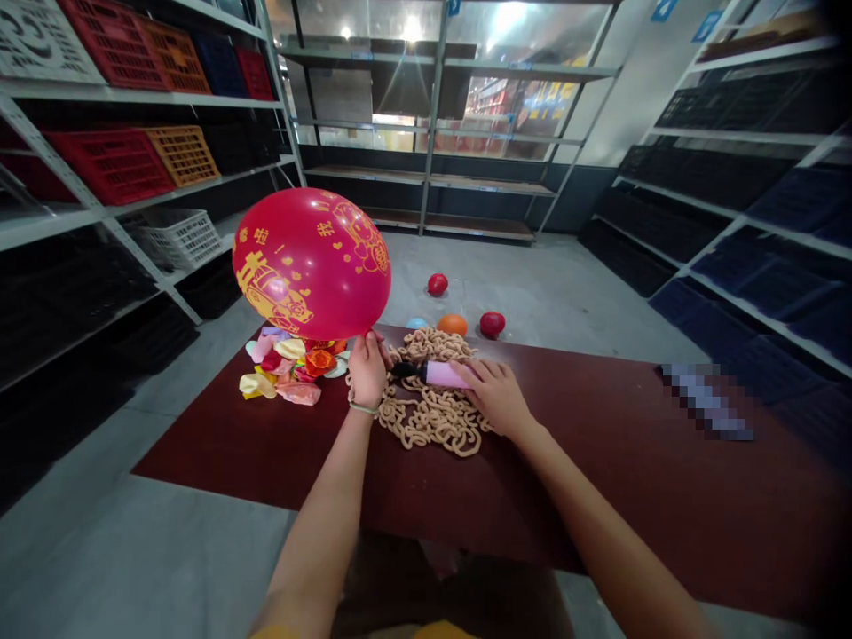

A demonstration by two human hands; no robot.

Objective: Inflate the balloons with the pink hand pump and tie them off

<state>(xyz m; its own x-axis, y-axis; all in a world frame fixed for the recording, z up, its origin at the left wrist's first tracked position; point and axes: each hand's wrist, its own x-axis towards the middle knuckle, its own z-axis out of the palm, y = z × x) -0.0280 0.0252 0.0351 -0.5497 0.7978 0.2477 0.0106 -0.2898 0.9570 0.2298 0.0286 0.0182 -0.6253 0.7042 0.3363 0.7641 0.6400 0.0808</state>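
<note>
My left hand [368,371] pinches the neck of a large inflated red balloon [316,266] printed with yellow figures and characters. The balloon hangs up and to the left, above the table's far edge. Fingers of my right hand [496,395] are wrapped over a pink hand pump [445,374] with a black nozzle end [403,369] pointing at my left hand. Whether the nozzle touches the balloon's neck is hidden by my left fingers. Beneath both hands lies a heap of beige cord [432,424]. Left of it sits a pile of flat, multicoloured balloons [296,366].
The dark red table [572,461] carries a blurred-out item [709,404] at its right. Beyond the far edge, small inflated balloons, red [437,284] and orange [453,325] among them, lie on the floor. Shelves with crates [110,164] stand along the left; more shelving [493,182] is behind.
</note>
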